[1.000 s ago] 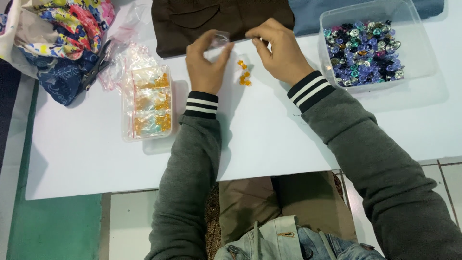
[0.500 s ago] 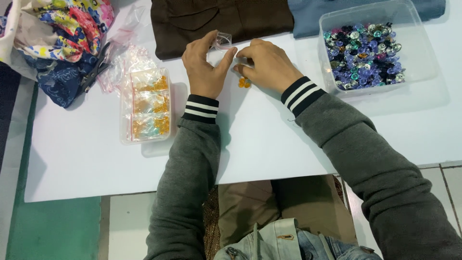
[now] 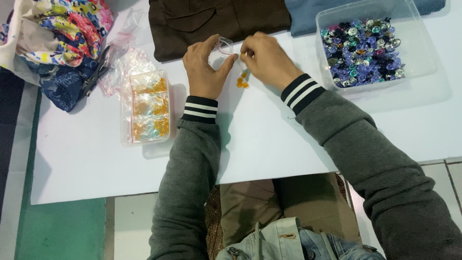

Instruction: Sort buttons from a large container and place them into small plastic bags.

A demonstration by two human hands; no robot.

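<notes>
My left hand (image 3: 204, 67) and my right hand (image 3: 267, 60) meet over the far middle of the white table (image 3: 269, 139). Between their fingertips they pinch a small clear plastic bag (image 3: 226, 47). A few small orange beads (image 3: 242, 81) lie on the table just below the bag, between the two hands. My right fingertips are closed at the bag's mouth; whether they also hold a bead is hidden.
A clear box (image 3: 144, 108) of bagged orange beads stands at the left, with loose clear bags (image 3: 126, 60) behind it. A clear tub (image 3: 423, 48) of purple and silver buttons sits at the right. Brown cloth (image 3: 216, 21), blue cloth (image 3: 308, 14) and a patterned fabric bundle (image 3: 62, 29) lie along the far edge.
My hands have drawn closer together around the small bag, and my right hand has shifted left toward the beads. The view has moved in slightly.
</notes>
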